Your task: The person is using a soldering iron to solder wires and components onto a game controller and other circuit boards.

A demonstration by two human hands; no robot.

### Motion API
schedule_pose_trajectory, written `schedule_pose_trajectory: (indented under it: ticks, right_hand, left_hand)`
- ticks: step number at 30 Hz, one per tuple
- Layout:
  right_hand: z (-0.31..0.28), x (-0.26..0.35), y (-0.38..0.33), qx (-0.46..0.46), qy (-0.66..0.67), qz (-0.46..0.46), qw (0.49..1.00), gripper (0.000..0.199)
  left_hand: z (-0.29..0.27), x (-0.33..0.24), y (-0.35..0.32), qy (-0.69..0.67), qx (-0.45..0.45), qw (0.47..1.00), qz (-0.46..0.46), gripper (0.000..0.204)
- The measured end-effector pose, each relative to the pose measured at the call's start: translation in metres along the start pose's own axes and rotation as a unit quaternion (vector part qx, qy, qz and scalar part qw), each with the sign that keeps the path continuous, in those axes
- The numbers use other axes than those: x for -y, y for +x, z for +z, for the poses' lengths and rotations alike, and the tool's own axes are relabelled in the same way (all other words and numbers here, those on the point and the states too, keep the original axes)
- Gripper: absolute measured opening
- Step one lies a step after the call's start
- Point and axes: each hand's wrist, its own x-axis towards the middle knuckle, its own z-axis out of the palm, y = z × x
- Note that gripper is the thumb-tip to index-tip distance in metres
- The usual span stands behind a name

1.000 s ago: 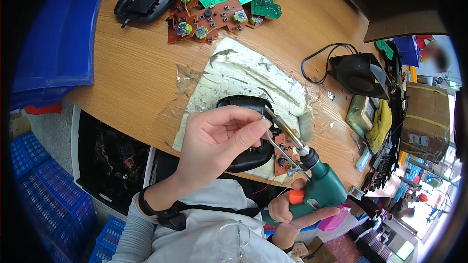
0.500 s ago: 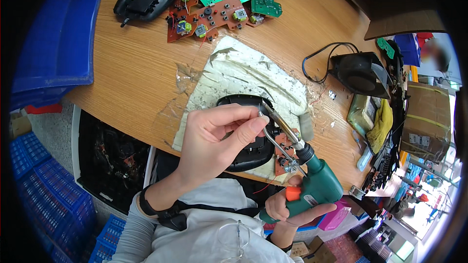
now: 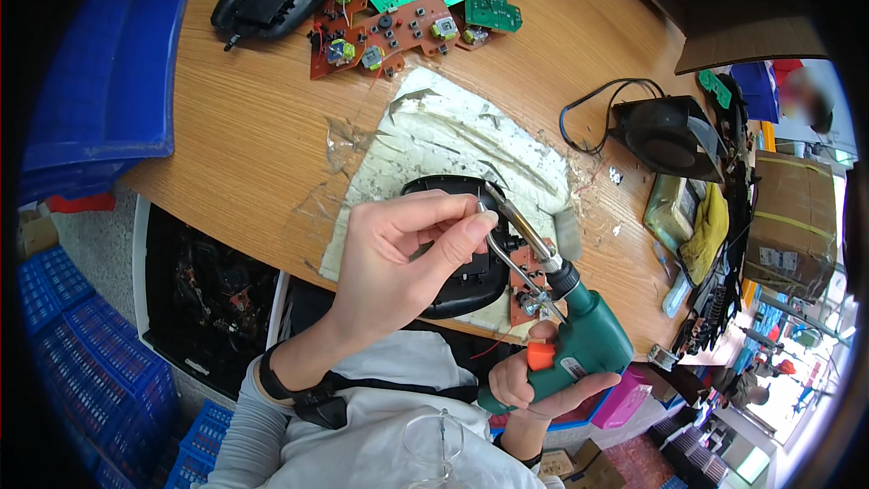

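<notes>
Pinching the end of the thin metal tube (image 3: 511, 263): left hand (image 3: 398, 240), thumb and index closed on it. Right hand (image 3: 525, 385) grips the green soldering gun (image 3: 588, 337) by its handle, at near right, barrel pointing far left past the black shell (image 3: 453, 184) on the pale cloth (image 3: 444, 118). Risks: gun wobble could burn the left fingers if the tip (image 3: 493, 193) is hot, can't tell; over-pulling could bend the tube; bumping the orange trigger (image 3: 540, 356) could feed early.
</notes>
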Motion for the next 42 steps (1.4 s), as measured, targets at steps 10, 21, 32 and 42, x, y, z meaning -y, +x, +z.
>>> schedule_pose_trajectory:
  ticks: [10, 21, 32, 42]
  right_hand:
    - [0.001, 0.002, -0.002, -0.009, -0.005, -0.008, 1.0, 0.095]
    - [0.002, 0.002, -0.001, 0.012, 0.018, 0.006, 1.0, 0.1]
    - [0.001, 0.001, 0.001, 0.004, 0.061, 0.016, 0.998, 0.102]
    - [0.01, 0.0, 0.006, -0.039, 0.038, 0.012, 0.998, 0.095]
  left_hand:
    - [0.005, -0.005, 0.0, -0.022, -0.002, 1.0, -0.022, 0.013]
    - [0.015, 0.002, -0.012, -0.105, 0.093, 0.986, -0.091, 0.012]
    - [0.017, 0.008, -0.008, -0.092, 0.094, 0.988, -0.084, 0.013]
    - [0.021, 0.007, -0.009, -0.06, 0.082, 0.993, -0.06, 0.014]
